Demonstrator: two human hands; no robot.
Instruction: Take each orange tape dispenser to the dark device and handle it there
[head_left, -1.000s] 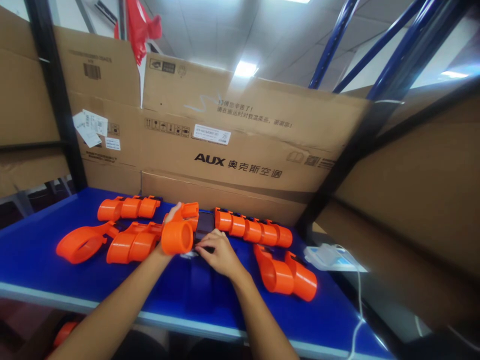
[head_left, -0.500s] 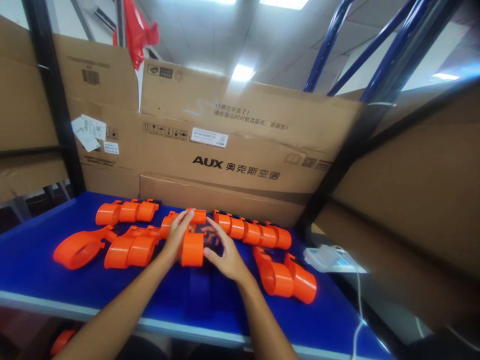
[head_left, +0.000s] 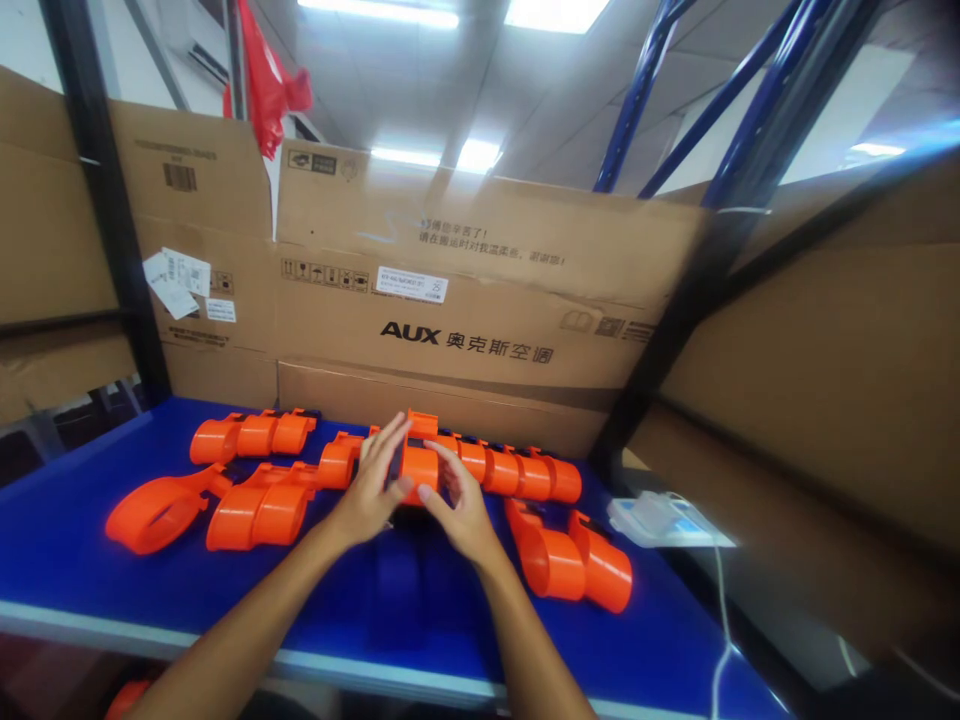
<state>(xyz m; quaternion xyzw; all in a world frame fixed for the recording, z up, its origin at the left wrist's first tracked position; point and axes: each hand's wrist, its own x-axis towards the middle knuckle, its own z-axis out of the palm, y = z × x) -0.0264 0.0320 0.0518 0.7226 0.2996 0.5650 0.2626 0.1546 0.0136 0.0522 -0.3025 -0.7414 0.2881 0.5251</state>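
My left hand (head_left: 369, 496) and my right hand (head_left: 459, 510) meet over the middle of the blue table (head_left: 420, 610). Between them they hold an orange plastic ring piece (head_left: 418, 462), fingers pressed on its sides. The piece sits over a dark flat object that is mostly hidden by my hands. A row of joined orange rings (head_left: 517, 474) lies just right of the held piece. Another orange ring (head_left: 339, 462) lies just left of my left fingers.
More orange parts lie on the table: a ring row (head_left: 251, 435) at the back left, a loop-shaped piece (head_left: 157, 508), a double ring (head_left: 259, 510) and another pair (head_left: 574, 560) at the right. A white device with a cable (head_left: 656, 520) sits at the right edge. Cardboard boxes (head_left: 480, 310) wall the back.
The left hand turned the orange ring piece from facing me and carried it back over the dark object. The right hand rose from the table to grip it too.
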